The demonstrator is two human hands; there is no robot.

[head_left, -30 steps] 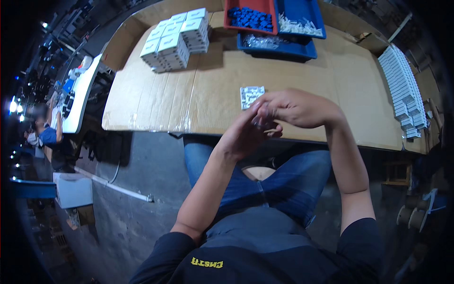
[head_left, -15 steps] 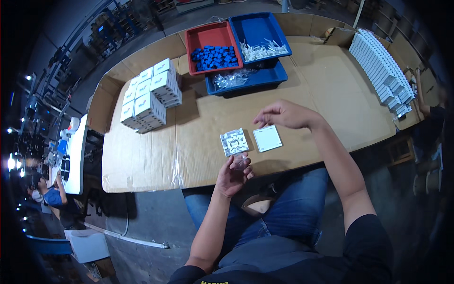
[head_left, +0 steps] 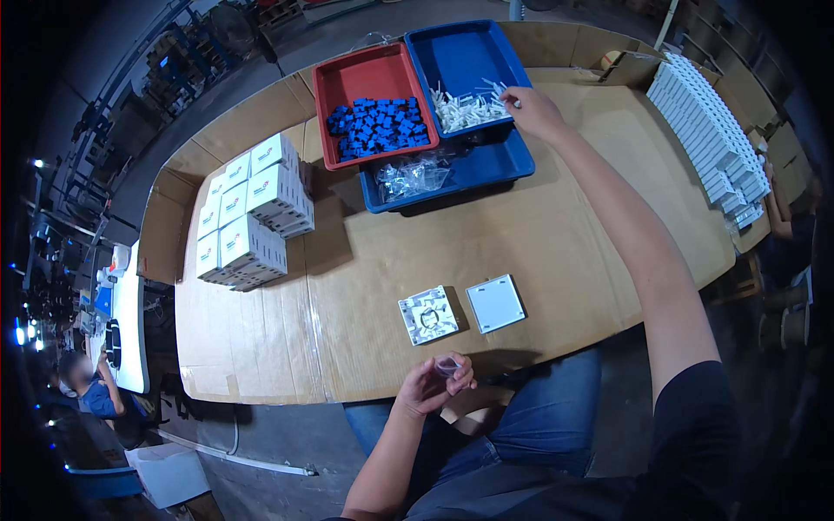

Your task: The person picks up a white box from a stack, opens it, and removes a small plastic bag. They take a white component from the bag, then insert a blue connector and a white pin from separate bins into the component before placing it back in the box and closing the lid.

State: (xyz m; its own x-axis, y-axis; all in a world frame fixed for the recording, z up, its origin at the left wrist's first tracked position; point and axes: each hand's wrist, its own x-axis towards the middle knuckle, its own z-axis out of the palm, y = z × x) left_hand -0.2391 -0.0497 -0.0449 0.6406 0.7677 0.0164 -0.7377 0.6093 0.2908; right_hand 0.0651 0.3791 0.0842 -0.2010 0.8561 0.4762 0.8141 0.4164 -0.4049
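My left hand (head_left: 427, 387), near the front edge of the cardboard table, has its fingers curled around a small clear plastic bag (head_left: 447, 366). Just beyond it lies a square white plastic base (head_left: 428, 316) with moulded parts inside. To its right rests a flat square white cover (head_left: 496, 304). My right hand (head_left: 532, 111) reaches to the right side of the upper blue tray (head_left: 456, 43). Its fingers are pinched together at a pile of small white plastic sticks (head_left: 469, 112); what lies between the fingertips is too small to tell.
A red tray (head_left: 365, 71) holds many small blue pieces (head_left: 378, 128). Below sits another blue tray (head_left: 486, 165) with clear plastic bags (head_left: 414, 176). White boxes (head_left: 252, 208) are stacked at left; white panels (head_left: 704, 130) line the right. Cardboard walls (head_left: 208, 130) edge the table.
My right hand has moved from above the white cover, away from me, to the white sticks in the blue tray. My left hand still holds the clear bag. The whole view has shifted.
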